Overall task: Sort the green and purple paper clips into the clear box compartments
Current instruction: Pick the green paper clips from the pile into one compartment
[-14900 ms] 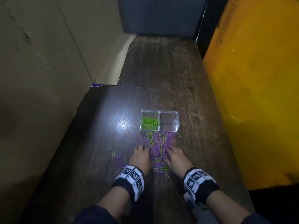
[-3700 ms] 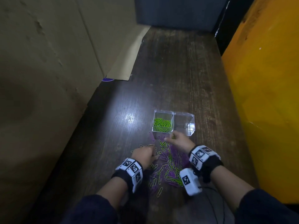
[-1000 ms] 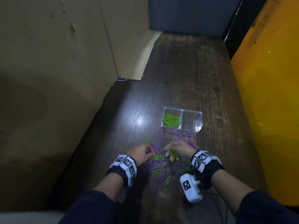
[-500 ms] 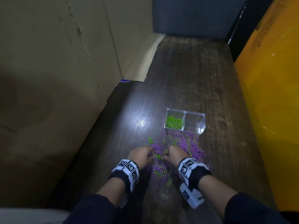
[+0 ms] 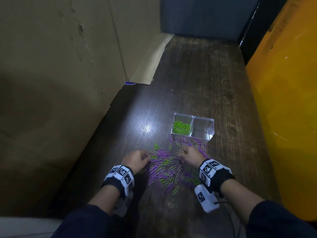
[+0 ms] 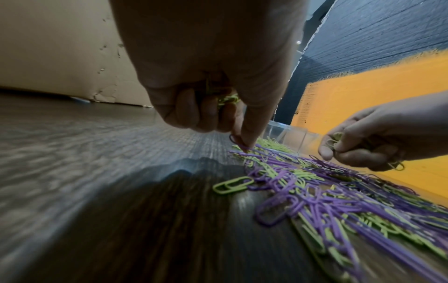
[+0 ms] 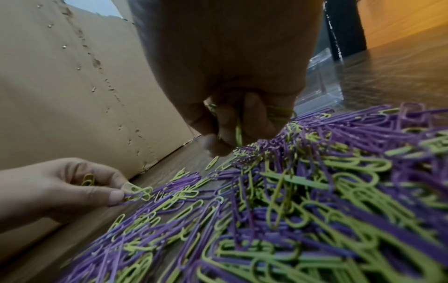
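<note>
A mixed pile of green and purple paper clips (image 5: 167, 170) lies on the dark wooden table, between my hands. Beyond it stands the clear box (image 5: 212, 129); its left compartment holds green clips (image 5: 181, 127), its right compartment looks empty. My left hand (image 5: 137, 158) is curled round several green clips (image 6: 226, 99) and pinches at the pile's left edge (image 7: 135, 190). My right hand (image 5: 190, 156) also holds a bunch of green clips (image 7: 238, 130) in curled fingers, just above the pile's far side.
A cardboard wall (image 5: 60, 66) runs along the left of the table, an orange wall (image 5: 288, 100) along the right, a dark panel (image 5: 205, 16) at the far end. Bare tabletop (image 5: 197, 74) stretches beyond the box.
Both hands stay at the pile picking green clips. Over the last second my right hand dipped toward me and has now come forward again to the pile's far side; the left hand barely moved.
</note>
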A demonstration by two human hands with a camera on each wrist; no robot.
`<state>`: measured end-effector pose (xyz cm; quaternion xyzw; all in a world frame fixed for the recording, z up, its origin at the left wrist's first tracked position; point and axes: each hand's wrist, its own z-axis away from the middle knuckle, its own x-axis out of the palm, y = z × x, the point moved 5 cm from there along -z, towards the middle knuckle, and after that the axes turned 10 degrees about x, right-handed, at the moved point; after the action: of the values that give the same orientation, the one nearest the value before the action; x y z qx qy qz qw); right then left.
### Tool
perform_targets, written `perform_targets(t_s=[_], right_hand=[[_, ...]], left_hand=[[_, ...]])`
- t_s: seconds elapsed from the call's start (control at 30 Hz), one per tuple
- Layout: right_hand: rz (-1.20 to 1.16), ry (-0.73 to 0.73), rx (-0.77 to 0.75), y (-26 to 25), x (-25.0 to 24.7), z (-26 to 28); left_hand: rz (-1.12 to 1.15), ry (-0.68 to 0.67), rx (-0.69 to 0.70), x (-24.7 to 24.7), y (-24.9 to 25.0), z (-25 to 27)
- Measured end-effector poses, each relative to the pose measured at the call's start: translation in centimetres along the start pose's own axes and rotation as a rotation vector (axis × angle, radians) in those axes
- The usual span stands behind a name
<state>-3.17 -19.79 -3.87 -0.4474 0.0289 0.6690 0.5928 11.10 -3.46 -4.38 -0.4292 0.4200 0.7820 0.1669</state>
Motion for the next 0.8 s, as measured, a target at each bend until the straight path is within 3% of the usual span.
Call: perform_targets(t_s=[0.13, 0.27, 0.4, 0.53, 0.67, 0.8], right_hand=[[0.014, -0.012, -0.084, -1.4, 0.6, 0.6], [0.037, -0.079, -0.197, -4.3, 2.1, 1.3], [0.088, -0.114, -0.215, -5.0, 2.3, 0.9], [0.077, -0.079, -0.166, -3.7, 0.6, 0.7], [0.029, -0.089, -0.093, -2.1, -1.2, 0.4], [-0.253, -0.109, 0.002, -1.7, -1.4, -0.6]], left_hand=[[0.074, -0.009, -0.002, 0.2, -0.1, 0.1], [0.036, -0.008, 0.104, -0.1, 2.2, 0.1], [-0.032, -0.023, 0.173, -0.3, 3.8, 0.1], [-0.068, -0.077, 0.101, -0.4, 2.3, 0.0], [-0.19, -0.011, 0.029, -1.8, 1.0, -0.2], [-0.15, 0.083, -0.071, -2.8, 1.6, -2.1]])
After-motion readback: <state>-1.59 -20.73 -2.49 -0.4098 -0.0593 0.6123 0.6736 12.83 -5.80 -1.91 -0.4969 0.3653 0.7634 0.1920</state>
